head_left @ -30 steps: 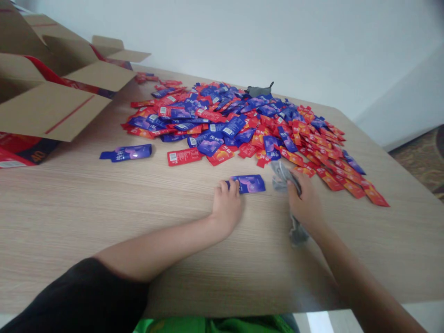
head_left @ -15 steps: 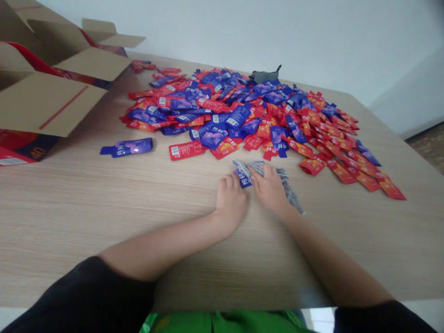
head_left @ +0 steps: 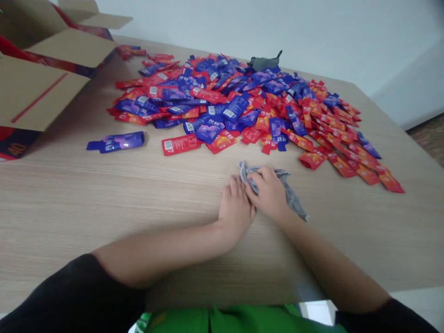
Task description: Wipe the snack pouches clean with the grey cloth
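Observation:
My left hand (head_left: 236, 208) rests on the table with its fingers close together, over the spot where a purple pouch lay; only a sliver of something dark shows at the fingertips. Touching it, my right hand (head_left: 270, 194) is closed on a crumpled grey cloth (head_left: 294, 203), whose end trails out toward the lower right. Beyond both hands lie a red pouch (head_left: 181, 144) and, farther left, a single purple pouch (head_left: 116, 142) lying flat.
A large heap of red and purple pouches (head_left: 208, 95) spreads across the back of the table (head_left: 104, 203), with a row of red pouches (head_left: 364, 171) at right. Open cardboard boxes (head_left: 48, 99) stand at left. A dark grey cloth bundle (head_left: 265, 62) sits behind the heap.
My left hand has slid toward me and right, over the purple pouch that showed between my hands. My right hand has come in against it with the cloth. The view has shifted slightly.

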### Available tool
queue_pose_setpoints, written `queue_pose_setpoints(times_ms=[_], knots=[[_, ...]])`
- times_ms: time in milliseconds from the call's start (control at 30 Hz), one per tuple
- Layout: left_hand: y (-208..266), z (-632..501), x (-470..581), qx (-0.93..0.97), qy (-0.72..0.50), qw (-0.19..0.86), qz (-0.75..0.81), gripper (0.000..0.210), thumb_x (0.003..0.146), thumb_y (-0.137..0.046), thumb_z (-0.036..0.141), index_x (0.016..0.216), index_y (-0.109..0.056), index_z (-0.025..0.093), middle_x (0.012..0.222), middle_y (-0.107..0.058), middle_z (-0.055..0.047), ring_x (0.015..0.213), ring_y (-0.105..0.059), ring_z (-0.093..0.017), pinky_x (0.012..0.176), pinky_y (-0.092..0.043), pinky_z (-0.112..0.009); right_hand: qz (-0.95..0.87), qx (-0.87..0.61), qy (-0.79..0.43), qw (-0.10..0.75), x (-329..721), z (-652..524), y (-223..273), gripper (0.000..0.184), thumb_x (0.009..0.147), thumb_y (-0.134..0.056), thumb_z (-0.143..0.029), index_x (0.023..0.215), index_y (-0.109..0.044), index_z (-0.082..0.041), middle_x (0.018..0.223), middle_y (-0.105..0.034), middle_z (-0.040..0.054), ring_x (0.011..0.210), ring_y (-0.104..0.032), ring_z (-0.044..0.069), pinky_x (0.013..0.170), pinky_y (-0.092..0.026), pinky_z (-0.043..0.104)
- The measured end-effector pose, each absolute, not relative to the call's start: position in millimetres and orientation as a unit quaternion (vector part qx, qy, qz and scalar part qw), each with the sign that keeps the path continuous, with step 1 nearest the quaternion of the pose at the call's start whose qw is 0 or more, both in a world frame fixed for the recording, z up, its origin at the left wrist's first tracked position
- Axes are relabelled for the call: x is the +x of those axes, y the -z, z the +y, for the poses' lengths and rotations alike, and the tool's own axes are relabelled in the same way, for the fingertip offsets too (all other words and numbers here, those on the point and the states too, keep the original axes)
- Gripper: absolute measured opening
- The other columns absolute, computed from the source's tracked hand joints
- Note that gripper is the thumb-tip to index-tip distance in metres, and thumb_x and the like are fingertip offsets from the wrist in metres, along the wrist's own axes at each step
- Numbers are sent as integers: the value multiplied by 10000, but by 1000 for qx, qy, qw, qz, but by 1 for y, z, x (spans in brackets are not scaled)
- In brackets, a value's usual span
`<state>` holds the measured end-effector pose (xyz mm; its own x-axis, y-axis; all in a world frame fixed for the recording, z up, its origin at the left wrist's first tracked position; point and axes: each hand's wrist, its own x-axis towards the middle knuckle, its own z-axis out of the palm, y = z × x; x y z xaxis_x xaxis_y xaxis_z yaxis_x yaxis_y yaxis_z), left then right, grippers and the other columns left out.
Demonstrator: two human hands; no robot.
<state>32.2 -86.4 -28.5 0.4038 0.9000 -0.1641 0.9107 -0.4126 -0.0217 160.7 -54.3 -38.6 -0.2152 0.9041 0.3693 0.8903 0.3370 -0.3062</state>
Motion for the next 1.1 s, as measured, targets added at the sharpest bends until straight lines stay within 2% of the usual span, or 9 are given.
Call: queue_pose_setpoints(times_ms=[67,133,400,533,667,767,867,1000,1100], knots=[[29,-85,31,840,74,35,536,628,987,-345,347,1491,-306,-26,1551,-293,-244,1434,-284,-400,1026,-399,-462,-803,-550,19,229,159,-53,48,199,880,-544,-307,956,-690,-195,1121,-593,138,1027,-539,284,889,-447,412],[30,-85,30,837,74,37,541,652,982,-352,359,1496,-280,-37,1561,-258,-242,1432,-288,-400,1032,-394,-462,-805,-545,23,231,168,-49,53,189,895,-526,-285,954,-681,-193,1167,-587,130,1049,-521,282,919,-429,416],[32,-84,30,834,65,45,545,662,979,-346,333,1498,-230,-62,1571,-210,-237,1428,-294,-406,1026,-390,-458,-712,-658,-14,245,220,-32,55,134,875,-481,-245,942,-588,-197,955,-639,109,902,-586,275,809,-453,404],[30,-84,30,835,67,47,545,671,977,-349,340,1499,-223,-62,1573,-216,-235,1429,-287,-412,1027,-389,-455,-695,-667,-26,267,218,-28,39,225,875,-455,-218,1065,-575,-212,1016,-655,107,943,-596,282,831,-453,421],[28,-84,30,836,66,41,543,671,976,-348,353,1500,-239,-54,1580,-212,-226,1435,-276,-409,1026,-389,-456,-742,-594,1,309,189,-30,21,338,943,-383,-236,1226,-566,-212,1146,-628,107,1062,-557,263,921,-430,412],[27,-84,30,837,64,37,542,673,973,-358,364,1491,-271,-57,1561,-278,-236,1421,-302,-413,1020,-392,-457,-806,-546,7,227,163,-33,26,371,963,-377,-243,1256,-603,-221,1158,-622,104,1070,-534,261,926,-408,410],[27,-83,30,840,69,38,537,659,974,-365,372,1479,-316,-49,1534,-345,-242,1411,-323,-411,1016,-392,-454,-830,-539,20,138,151,-37,42,399,967,-388,-252,1314,-584,-261,1279,-603,78,1128,-504,274,958,-359,446],[28,-83,31,839,68,35,538,672,976,-363,377,1499,-273,-35,1562,-281,-235,1420,-305,-408,1019,-384,-460,-814,-565,46,125,161,-38,54,446,996,-328,-296,1401,-505,-245,1425,-529,57,1267,-432,268,1099,-232,480],[28,-83,31,835,71,36,544,686,972,-368,370,1505,-244,-42,1577,-233,-232,1423,-297,-410,1026,-377,-461,-795,-590,50,129,178,-34,56,470,1000,-299,-320,1417,-493,-223,1481,-480,57,1323,-391,272,1115,-242,457]])
